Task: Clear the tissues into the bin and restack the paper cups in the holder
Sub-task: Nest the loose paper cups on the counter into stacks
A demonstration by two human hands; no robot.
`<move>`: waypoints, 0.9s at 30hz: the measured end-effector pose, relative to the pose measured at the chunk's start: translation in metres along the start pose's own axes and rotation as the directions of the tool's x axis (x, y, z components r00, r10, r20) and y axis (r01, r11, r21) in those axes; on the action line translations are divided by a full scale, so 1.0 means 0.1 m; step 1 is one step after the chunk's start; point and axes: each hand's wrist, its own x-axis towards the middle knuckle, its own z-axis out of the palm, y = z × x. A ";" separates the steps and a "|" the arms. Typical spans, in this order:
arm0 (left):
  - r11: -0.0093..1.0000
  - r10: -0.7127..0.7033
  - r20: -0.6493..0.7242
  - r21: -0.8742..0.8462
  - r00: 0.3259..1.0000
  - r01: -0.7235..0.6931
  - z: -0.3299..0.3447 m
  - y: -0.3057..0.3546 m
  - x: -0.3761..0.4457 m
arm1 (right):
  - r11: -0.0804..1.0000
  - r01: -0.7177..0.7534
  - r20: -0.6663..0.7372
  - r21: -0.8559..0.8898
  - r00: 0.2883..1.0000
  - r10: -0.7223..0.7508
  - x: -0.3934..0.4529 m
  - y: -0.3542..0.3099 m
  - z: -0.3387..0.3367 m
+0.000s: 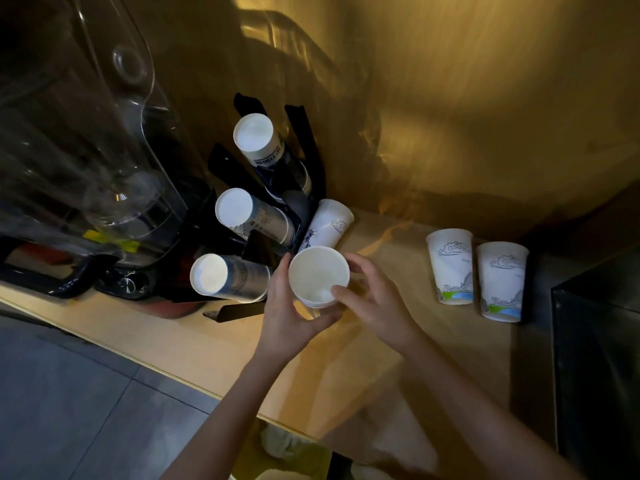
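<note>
The tabletop (194,344) is a smooth, pale wood slab running from the left edge towards a dark boxy thing at the right; its front edge drops to grey floor tiles (69,410). Behind it rises a glossy amber wall (485,116). At the left end sits a bulky blender (104,202) with a clear plastic cover and black base, crowding that end. Just right of it the black cup holder (298,140) leans back against the wall, carrying three tilted stacks of paper cups (251,216), their white round bottoms facing up. A loose paper cup (327,223) with line drawings leans against the holder's right side.

Near the right rear of the tabletop two printed cups (478,271) stand upside down, side by side, well apart from the holder; the stretch between is bare wood.

In front of the holder a short nested stack of white cups (318,275) is held mouth up. The left hand (287,317) wraps its fingers around the stack from below and the left. The right hand (374,299) touches the rim with a fingertip, other fingers spread loosely. Below the front edge lie pale crumpled tissues (287,445), blurred.
</note>
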 end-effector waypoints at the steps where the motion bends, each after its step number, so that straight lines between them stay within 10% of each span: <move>1: 0.999 -0.031 0.006 -0.011 0.999 0.031 -0.04 0.04 -0.01 | 1.000 -0.015 -0.023 0.023 1.000 0.016 0.03 -0.01 -0.05; 9: 0.974 0.156 -0.119 0.183 0.981 -0.132 -0.24 0.68 0.64 | 0.993 -0.084 -0.318 -0.086 0.947 0.052 0.28 0.11 -0.71; 17: 0.773 -0.200 0.424 0.622 0.883 -0.124 0.51 0.74 1.72 | 0.879 -0.378 -0.606 -0.290 0.784 0.137 0.52 0.51 -1.16; 27: 0.577 -0.456 0.327 0.817 0.828 -0.004 0.94 0.38 2.09 | 0.685 -0.613 -0.622 -0.395 0.727 0.292 0.77 0.85 -1.26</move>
